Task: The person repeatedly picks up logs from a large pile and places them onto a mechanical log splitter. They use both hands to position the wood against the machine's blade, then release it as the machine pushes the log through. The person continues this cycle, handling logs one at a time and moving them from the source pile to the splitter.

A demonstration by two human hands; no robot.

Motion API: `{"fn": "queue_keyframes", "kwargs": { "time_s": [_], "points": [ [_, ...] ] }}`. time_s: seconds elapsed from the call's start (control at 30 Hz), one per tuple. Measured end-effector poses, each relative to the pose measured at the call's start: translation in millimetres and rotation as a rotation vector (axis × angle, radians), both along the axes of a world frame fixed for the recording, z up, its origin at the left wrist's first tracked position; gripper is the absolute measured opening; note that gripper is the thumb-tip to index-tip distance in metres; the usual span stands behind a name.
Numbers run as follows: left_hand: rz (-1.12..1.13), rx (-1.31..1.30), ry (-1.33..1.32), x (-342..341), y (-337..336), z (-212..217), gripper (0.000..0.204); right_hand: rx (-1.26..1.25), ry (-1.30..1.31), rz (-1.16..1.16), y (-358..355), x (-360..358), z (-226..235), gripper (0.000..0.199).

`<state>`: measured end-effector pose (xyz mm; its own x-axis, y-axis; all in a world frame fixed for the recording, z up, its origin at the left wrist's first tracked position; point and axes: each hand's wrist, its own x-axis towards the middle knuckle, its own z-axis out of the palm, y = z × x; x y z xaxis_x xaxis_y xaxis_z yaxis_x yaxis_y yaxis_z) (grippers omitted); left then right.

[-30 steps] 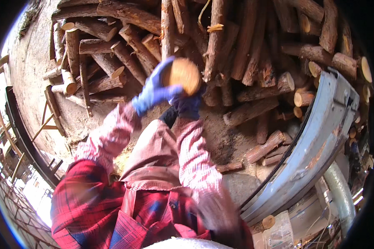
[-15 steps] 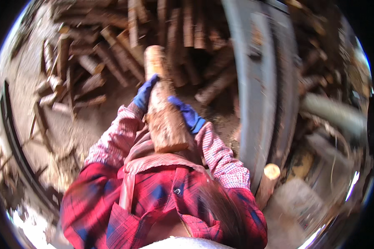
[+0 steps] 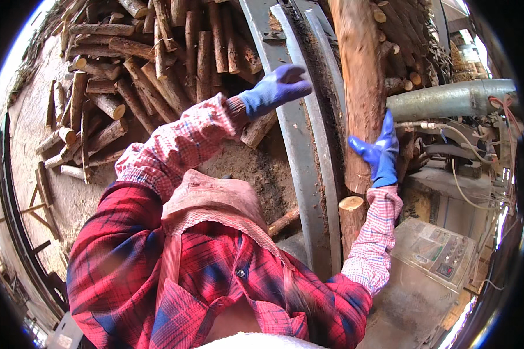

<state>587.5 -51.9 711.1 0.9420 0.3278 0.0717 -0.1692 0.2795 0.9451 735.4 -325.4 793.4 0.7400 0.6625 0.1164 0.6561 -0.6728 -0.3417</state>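
The right hand (image 3: 379, 152), in a blue glove, presses its palm and fingers against the near part of a long log (image 3: 361, 87). Its grip is spread flat along the bark rather than wrapped around, with the thumb pointing left. The log runs from far to near on the right side of the scene, lying beside a curved grey metal rail (image 3: 300, 145) that sweeps from far to near through the middle. Just below the hand, the cut end of a shorter log (image 3: 351, 216) shows, standing just beside the rail.

The left hand (image 3: 278, 87), also in a blue glove, is raised over the rail, touching nothing; its fingers are loosely spread and point right, toward the log.

To the left and far, a pile of logs (image 3: 140, 64) lies on the sawdust-covered ground. At the far right a grey pipe (image 3: 448, 100) runs sideways, touching the log's right side as far as can be seen. Near right lies a flat control panel (image 3: 434, 253).
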Motion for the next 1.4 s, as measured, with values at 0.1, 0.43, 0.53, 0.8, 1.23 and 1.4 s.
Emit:
{"fn": "queue_keyframes", "kwargs": {
  "time_s": [0.1,0.43,0.53,0.8,1.23,1.4],
  "points": [
    [-0.023,0.094,0.269,-52,9,-58,0.070,-0.609,-0.221,-0.196,-32,-16,-48,0.127],
    [0.414,0.199,1.056,-346,109,-233,0.071,-0.130,-0.539,0.099,49,-47,-46,0.091],
    [0.420,0.132,1.118,-346,125,-188,0.063,0.068,-0.139,0.260,192,-92,-57,0.075],
    [0.339,0.056,0.990,-300,260,-280,0.063,-0.051,-0.632,0.646,421,-22,-126,0.075],
    [1.027,-0.789,0.102,-270,757,-466,0.031,-0.574,-0.738,0.391,473,23,-181,0.076],
    [1.354,-0.828,0.280,-257,892,-548,0.046,-0.521,-0.834,0.489,518,21,-191,0.072]
  ]
}}
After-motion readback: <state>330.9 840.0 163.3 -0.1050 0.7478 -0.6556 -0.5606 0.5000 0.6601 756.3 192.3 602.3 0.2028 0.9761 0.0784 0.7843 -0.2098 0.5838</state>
